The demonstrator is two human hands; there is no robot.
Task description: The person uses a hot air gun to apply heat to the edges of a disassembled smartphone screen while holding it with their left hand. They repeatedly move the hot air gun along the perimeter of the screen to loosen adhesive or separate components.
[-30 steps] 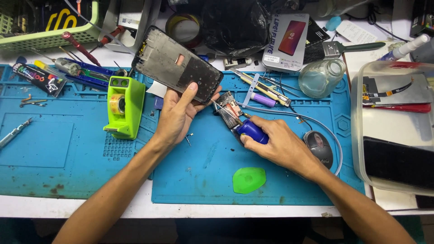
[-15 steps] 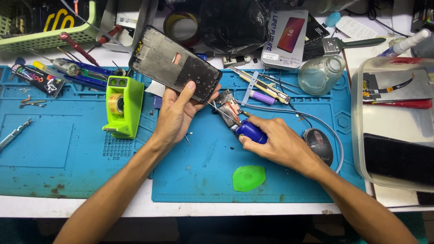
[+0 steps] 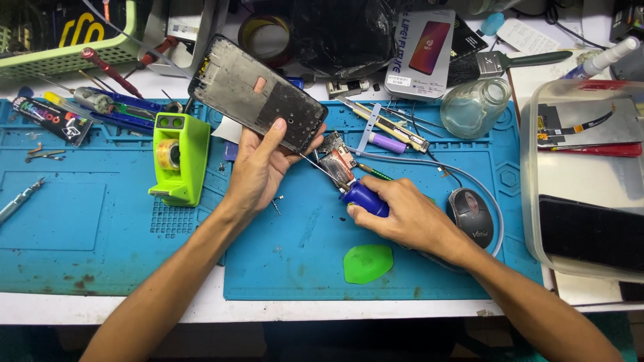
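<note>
Fingers [image 3: 278, 131] gripping phone frame [image 3: 258, 94] edge, right hand [image 3: 402, 214] holding screwdriver [image 3: 359, 194]

Screwdriver [image 3: 349, 188] tip perhaps hidden behind phone frame [image 3: 258, 94].

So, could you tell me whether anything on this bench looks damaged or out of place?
Loose bits lie on the blue mat: a small metal part beside the left hand, more at the far left. Brown stains mark its front-left edge.

One head-worn camera looks steeply down from close above the tabletop [image 3: 80, 308], facing away from the person toward its cluttered far edge.
</note>
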